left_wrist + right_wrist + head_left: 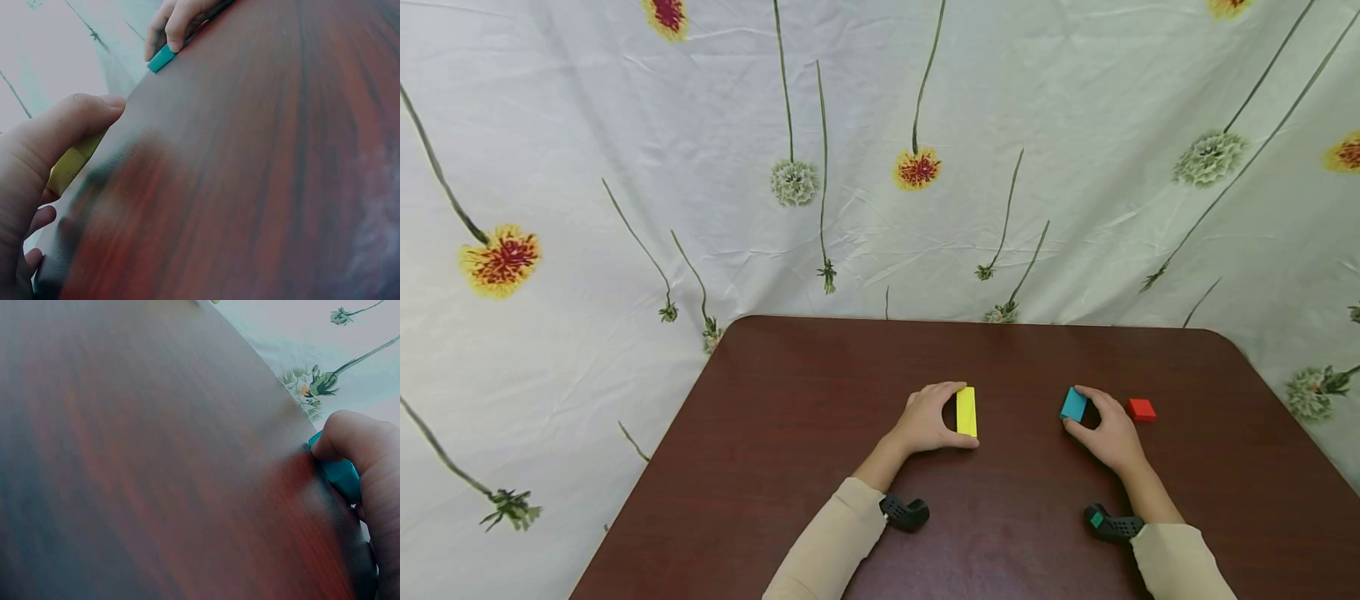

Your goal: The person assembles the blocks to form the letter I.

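In the head view my left hand [928, 421] grips a long yellow block [967, 412] by its two ends, thumb at the near end and a finger at the far end. The left wrist view shows the yellow block [74, 164] partly hidden behind the thumb. To the right, my right hand [1108, 431] pinches a shorter blue block [1073, 405] between thumb and finger. The right wrist view has the blue block [340, 478] partly covered by the thumb. Just right of that hand's fingers lies a red block [1142, 409], apart from the hand.
Both hands work over a dark reddish-brown wooden table [760, 467] with rounded far corners. Behind it hangs a pale cloth [715, 100] printed with flowers and stems. Each wrist wears a black device, one at the left wrist [906, 513] and one at the right [1116, 527].
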The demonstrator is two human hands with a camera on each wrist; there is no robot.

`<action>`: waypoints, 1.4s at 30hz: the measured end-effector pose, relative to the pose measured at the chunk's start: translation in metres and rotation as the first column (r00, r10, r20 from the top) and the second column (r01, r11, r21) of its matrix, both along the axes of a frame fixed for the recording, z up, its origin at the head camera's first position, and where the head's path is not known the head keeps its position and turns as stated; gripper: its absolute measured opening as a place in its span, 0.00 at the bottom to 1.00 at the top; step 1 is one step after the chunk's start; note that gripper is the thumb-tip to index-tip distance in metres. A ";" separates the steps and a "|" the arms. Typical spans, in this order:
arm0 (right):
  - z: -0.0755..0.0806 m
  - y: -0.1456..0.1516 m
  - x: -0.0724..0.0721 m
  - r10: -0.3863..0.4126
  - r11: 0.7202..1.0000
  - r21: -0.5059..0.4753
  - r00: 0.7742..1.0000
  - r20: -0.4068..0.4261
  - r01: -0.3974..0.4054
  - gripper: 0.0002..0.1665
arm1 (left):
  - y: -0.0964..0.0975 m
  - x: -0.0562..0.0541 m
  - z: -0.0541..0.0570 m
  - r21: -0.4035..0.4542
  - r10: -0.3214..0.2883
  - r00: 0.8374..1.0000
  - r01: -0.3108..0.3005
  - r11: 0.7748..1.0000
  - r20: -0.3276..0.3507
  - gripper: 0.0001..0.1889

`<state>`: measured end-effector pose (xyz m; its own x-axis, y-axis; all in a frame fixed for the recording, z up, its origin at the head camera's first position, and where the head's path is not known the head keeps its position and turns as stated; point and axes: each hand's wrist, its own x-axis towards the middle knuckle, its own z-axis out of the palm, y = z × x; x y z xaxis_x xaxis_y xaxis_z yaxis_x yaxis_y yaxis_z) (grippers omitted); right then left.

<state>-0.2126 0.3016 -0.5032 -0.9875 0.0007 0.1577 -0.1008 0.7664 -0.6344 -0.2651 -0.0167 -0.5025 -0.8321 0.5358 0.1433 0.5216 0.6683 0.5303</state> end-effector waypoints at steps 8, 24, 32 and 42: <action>0.000 0.000 0.001 0.001 1.000 -0.003 1.000 0.002 -0.001 0.39 | 0.001 0.003 -0.001 -0.029 0.003 1.000 -0.003 1.000 -0.026 0.50; -0.003 0.001 -0.002 0.002 1.000 0.003 1.000 -0.029 -0.002 0.39 | 0.001 0.004 -0.002 -0.069 0.005 0.998 -0.009 0.998 -0.055 0.49; -0.001 0.001 -0.001 0.002 1.000 0.000 1.000 -0.020 -0.002 0.39 | 0.001 0.004 -0.003 -0.083 0.008 0.998 -0.013 0.996 -0.059 0.50; -0.002 0.002 -0.002 0.003 1.000 -0.001 1.000 -0.021 -0.003 0.39 | 0.001 0.003 -0.005 -0.091 0.003 0.997 -0.010 0.996 -0.072 0.50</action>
